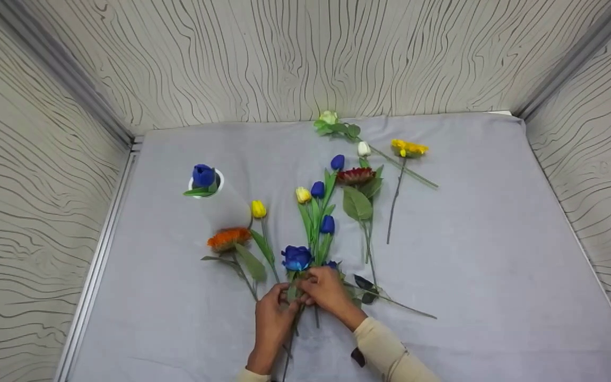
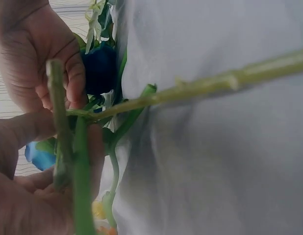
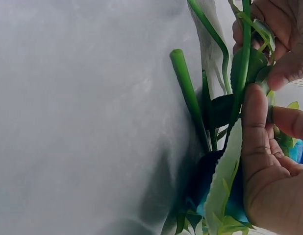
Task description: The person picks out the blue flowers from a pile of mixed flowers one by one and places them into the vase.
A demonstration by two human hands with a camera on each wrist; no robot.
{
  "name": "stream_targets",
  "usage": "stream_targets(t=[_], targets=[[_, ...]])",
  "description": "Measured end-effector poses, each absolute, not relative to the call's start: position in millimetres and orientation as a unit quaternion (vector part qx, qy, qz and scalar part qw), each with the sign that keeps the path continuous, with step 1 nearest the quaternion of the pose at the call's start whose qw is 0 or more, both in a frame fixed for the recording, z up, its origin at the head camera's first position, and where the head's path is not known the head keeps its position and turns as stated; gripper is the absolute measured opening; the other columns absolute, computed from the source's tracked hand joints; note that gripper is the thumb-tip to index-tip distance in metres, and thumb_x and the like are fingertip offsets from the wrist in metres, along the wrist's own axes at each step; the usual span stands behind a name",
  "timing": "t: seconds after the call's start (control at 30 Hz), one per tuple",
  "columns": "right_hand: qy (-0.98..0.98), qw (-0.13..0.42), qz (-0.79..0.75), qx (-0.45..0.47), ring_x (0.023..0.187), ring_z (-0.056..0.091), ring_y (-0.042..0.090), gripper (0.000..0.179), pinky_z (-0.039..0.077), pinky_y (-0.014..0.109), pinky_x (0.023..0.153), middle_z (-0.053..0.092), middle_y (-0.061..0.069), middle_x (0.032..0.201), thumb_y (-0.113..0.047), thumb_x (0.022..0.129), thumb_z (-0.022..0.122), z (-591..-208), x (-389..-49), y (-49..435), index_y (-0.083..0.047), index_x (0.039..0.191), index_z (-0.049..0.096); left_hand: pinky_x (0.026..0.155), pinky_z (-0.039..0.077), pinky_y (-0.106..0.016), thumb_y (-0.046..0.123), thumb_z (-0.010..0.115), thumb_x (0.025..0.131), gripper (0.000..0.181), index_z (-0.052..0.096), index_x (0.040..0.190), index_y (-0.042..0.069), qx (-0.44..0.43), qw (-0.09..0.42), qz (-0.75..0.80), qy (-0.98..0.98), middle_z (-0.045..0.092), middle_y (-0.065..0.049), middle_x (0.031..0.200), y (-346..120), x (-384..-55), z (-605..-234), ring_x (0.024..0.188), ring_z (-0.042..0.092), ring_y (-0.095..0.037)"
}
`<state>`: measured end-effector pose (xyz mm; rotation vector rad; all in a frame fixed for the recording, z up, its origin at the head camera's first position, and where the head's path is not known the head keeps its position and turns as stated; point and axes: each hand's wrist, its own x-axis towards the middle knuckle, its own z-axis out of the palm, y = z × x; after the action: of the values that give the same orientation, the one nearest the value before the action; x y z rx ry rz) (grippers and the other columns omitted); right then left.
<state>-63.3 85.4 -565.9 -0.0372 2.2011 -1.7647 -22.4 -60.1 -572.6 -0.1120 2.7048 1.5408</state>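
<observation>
A blue rose [image 1: 297, 258] stands out between my two hands at the front middle of the table. My left hand [image 1: 273, 315] grips its stem below the bloom; in the left wrist view green stems [image 2: 82, 171] pass between the fingers. With bent fingers, my right hand [image 1: 329, 289] pinches a leafy part of the same rose just under its head. A leaf [image 3: 263, 76] shows by the fingertips in the right wrist view. Another blue rose [image 1: 331, 264] lies partly hidden behind the right hand. Beyond the hands lie blue tulips [image 1: 328, 224] and a pale yellow tulip [image 1: 303, 194].
A white vase [image 1: 226, 207] holding a blue tulip [image 1: 203, 175] stands at left. Near it lie an orange flower [image 1: 228, 239] and a yellow tulip [image 1: 258, 209]. A dark red flower [image 1: 356, 175], white tulip [image 1: 364, 149], yellow flower [image 1: 409, 148] and pale green rose [image 1: 328, 118] lie farther back.
</observation>
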Motion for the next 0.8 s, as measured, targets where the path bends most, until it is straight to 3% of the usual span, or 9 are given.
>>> stream_targets(t=[0.27, 0.43, 0.63, 0.8], targets=[[0.766, 0.162, -0.622, -0.014, 0.055, 0.067, 0.022, 0.01, 0.055, 0.044, 0.053, 0.067, 0.016, 0.066, -0.003, 0.086, 0.062, -566, -63, 86, 0.001, 0.077, 0.062, 0.06, 0.048, -0.027, 0.001, 0.073, 0.078, 0.017, 0.069, 0.094, 0.005, -0.016, -0.004, 0.516, 0.857, 0.067, 0.002, 0.074, -60, -19, -570, 0.066, 0.062, -0.013], [0.761, 0.167, -0.627, -0.004, 0.057, 0.068, 0.025, 0.009, 0.055, 0.045, 0.054, 0.068, 0.018, 0.068, -0.004, 0.086, 0.063, -563, -62, 86, 0.002, 0.08, 0.063, 0.058, 0.046, -0.026, 0.0, 0.07, 0.076, 0.016, 0.069, 0.091, 0.007, -0.022, 0.001, 0.519, 0.855, 0.065, 0.004, 0.072, -60, -19, -568, 0.063, 0.059, -0.01], [0.757, 0.156, -0.634, 0.002, 0.062, 0.066, 0.042, 0.009, 0.053, 0.055, 0.058, 0.067, 0.024, 0.07, 0.0, 0.087, 0.064, -544, -60, 82, 0.008, 0.083, 0.064, 0.054, 0.04, -0.025, -0.001, 0.07, 0.075, 0.017, 0.068, 0.088, 0.009, -0.037, -0.001, 0.496, 0.868, 0.059, 0.007, 0.066, -59, -24, -561, 0.057, 0.049, -0.006], [0.752, 0.143, -0.643, -0.003, 0.066, 0.062, 0.052, 0.011, 0.05, 0.062, 0.062, 0.065, 0.028, 0.07, 0.001, 0.087, 0.064, -513, -59, 81, 0.012, 0.086, 0.063, 0.052, 0.035, -0.025, -0.003, 0.07, 0.075, 0.017, 0.067, 0.088, 0.009, -0.019, -0.038, 0.476, 0.878, 0.05, 0.006, 0.062, -57, -28, -555, 0.055, 0.041, -0.007]])
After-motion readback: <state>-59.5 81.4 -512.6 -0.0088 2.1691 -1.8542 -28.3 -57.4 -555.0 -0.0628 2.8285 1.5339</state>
